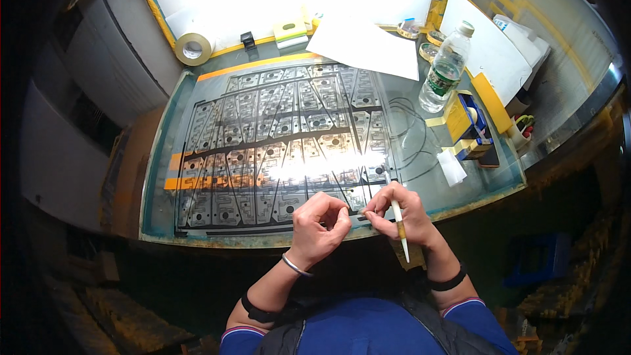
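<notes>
My left hand (318, 225) is closed, thumb and forefinger pinched together above the front edge of the table. Whatever is in that pinch, if anything, is too small to make out. Close beside it, my right hand (402, 213) is closed too, with a slim white pen-like tool (401, 231) held across the fingers, its pointed end toward me. The right thumb and forefinger also meet in a pinch near a small dark bit. Under both hands lies a large clear film sheet (270, 151) printed with dark circuit patterns and black lines.
The glass-topped table (420, 187) has a bright glare. A water bottle (445, 69), a blue tape dispenser (470, 121) and a crumpled white paper piece (451, 168) stand or lie right. Behind are white paper (368, 43), a tape roll (193, 48) and a yellow-green box (290, 29).
</notes>
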A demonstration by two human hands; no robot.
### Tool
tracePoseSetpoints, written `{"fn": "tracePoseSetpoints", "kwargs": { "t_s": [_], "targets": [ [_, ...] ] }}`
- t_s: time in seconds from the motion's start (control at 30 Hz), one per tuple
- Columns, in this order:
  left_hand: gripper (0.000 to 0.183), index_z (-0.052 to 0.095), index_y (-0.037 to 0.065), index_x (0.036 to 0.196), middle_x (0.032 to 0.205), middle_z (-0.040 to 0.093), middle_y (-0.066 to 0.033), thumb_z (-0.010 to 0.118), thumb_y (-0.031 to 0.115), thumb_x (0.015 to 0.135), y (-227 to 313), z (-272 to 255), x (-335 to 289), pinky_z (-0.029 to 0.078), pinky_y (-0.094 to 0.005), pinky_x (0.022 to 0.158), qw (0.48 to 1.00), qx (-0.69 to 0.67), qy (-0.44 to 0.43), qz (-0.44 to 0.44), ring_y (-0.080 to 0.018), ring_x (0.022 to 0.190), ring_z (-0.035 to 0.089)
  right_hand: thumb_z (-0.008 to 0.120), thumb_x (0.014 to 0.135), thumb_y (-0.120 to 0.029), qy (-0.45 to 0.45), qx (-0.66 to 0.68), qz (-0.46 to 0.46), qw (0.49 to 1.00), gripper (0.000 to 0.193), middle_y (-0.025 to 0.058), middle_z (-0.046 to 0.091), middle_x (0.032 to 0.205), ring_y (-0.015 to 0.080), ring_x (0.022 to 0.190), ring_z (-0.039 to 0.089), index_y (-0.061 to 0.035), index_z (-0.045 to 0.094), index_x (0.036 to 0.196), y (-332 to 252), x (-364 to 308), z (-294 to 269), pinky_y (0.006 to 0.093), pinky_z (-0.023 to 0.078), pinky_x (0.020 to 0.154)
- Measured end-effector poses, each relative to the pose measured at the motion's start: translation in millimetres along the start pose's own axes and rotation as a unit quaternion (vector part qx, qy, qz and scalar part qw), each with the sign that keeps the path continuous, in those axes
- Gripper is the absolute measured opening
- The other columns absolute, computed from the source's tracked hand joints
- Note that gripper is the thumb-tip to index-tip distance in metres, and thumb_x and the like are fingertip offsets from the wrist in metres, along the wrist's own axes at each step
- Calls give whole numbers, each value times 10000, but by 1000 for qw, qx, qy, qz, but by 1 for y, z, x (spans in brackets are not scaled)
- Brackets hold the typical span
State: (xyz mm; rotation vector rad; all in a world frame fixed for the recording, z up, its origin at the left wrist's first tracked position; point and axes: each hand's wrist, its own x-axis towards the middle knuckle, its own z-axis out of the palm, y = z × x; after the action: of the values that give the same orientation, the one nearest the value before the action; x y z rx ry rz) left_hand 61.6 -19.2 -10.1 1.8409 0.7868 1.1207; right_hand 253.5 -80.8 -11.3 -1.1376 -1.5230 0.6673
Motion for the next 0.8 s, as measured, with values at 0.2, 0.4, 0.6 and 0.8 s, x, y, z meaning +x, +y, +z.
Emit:
{"fn": "tracePoseSetpoints", "kwargs": {
  "t_s": [0.2, 0.4, 0.6, 0.8],
  "targets": [
    [32, 627, -16, 784, 734, 588, -26, 644, -17, 811, 3, 3, 2, 462, -203, 549, 999, 44, -26, 1, -55, 612, 577, 761, 799, -26, 97, 47, 28, 994, 144, -6, 621, 739, 45, 640, 555, -72, 638, 857, -3, -2, -5, 206, 443, 572],
    [42, 619, -9, 780, 721, 567, 1, 636, -13, 818, -3, 0, -2, 417, -179, 544, 999, 45, -25, -1, -29, 596, 521, 686, 851, 17, 354, 120, -14, 927, 178, 112, 704, 899, 67, 683, 593, -62, 533, 897, -25, -24, -76, 203, 496, 614],
    [54, 616, 3, 740, 678, 575, -42, 642, -16, 784, 8, 5, 0, 436, -211, 495, 997, 63, -24, 31, -80, 529, 554, 705, 857, -48, 606, -120, 37, 785, 164, 87, 687, 881, 81, 695, 600, -33, 547, 899, 7, -120, -168, 222, 504, 629],
    [50, 615, 2, 740, 668, 570, -45, 639, -16, 779, 1, 5, -2, 440, -223, 501, 996, 72, -26, 41, -90, 526, 552, 755, 804, -37, 612, -292, 156, 719, 194, 48, 661, 765, 104, 707, 634, -25, 567, 850, 37, -169, -175, 239, 507, 671]
  ]
}}
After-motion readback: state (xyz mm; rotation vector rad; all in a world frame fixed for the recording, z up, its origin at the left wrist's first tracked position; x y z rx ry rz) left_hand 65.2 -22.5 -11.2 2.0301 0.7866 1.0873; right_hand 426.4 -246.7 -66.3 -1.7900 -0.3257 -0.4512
